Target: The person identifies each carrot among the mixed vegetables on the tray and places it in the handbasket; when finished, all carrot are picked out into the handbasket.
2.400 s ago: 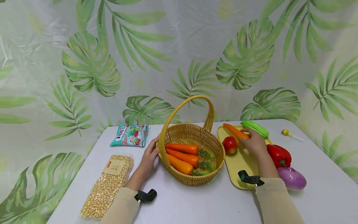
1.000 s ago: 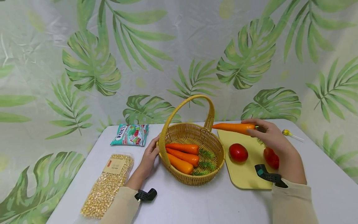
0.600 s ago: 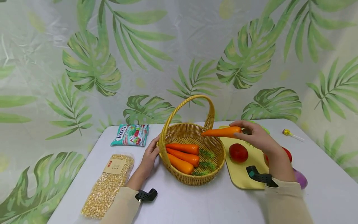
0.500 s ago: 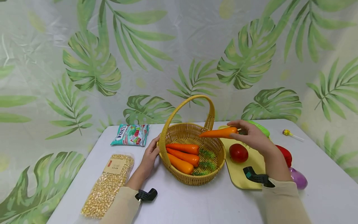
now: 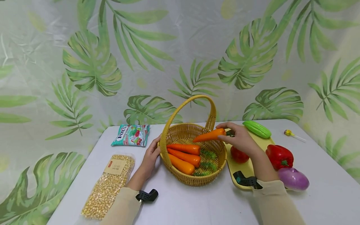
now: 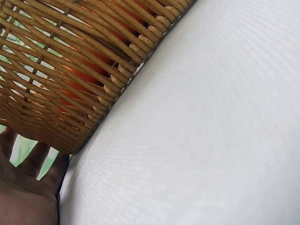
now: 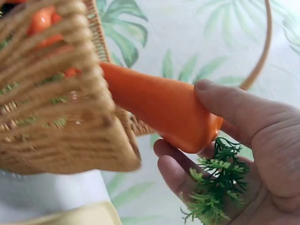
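Observation:
My right hand (image 5: 240, 137) holds an orange carrot (image 5: 209, 135) by its thick end, thumb on one side and fingers on the other. The carrot's tip reaches over the right rim of the yellow wicker basket (image 5: 185, 179). Green leaves (image 7: 218, 183) hang from its thick end across the palm in the right wrist view. Three carrots (image 5: 184, 159) lie side by side in the basket, leaves to the right. My left hand (image 5: 149, 159) rests against the basket's left side; straight, spread fingers (image 6: 35, 159) touch the wicker in the left wrist view.
A yellow tray (image 5: 262, 142) with a round red fruit (image 5: 239, 155) lies right of the basket. Around it are a ridged green gourd (image 5: 257, 129), red bell pepper (image 5: 279, 157), purple onion (image 5: 293, 179) and lollipop (image 5: 293, 135). Left are a candy bag (image 5: 131, 135) and corn kernels (image 5: 105, 190).
My right hand has lifted the carrot off the tray and carried it left to over the basket's right rim, tip tilting down. The red fruit has shifted on the tray. My left hand stays put.

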`<state>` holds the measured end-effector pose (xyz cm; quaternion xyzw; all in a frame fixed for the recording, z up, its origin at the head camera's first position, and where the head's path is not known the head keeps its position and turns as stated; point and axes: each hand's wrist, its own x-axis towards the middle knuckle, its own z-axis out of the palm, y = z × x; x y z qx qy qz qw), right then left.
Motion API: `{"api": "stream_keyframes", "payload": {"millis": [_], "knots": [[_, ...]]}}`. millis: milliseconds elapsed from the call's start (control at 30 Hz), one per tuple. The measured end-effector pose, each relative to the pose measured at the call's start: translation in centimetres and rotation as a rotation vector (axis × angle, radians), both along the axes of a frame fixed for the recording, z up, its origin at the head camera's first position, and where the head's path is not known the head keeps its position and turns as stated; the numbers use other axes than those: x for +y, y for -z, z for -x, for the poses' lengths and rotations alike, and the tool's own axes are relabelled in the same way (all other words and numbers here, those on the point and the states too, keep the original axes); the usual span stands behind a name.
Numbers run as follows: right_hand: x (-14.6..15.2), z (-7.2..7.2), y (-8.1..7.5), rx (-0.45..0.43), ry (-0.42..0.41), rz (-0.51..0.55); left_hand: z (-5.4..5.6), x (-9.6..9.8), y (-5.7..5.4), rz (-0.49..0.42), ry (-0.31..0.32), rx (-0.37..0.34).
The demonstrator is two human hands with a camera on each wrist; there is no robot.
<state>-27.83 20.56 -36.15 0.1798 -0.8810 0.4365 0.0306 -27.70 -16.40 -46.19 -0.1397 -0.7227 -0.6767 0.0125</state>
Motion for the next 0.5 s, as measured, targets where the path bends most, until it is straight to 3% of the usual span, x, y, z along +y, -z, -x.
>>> {"api": "stream_keyframes", "payload": {"millis": [500], "knots": [[-3.4, 0.1, 1.2, 0.062, 0.017, -0.060, -0.1, 0.0, -0.1, -0.001, -0.004, 0.000]]}}
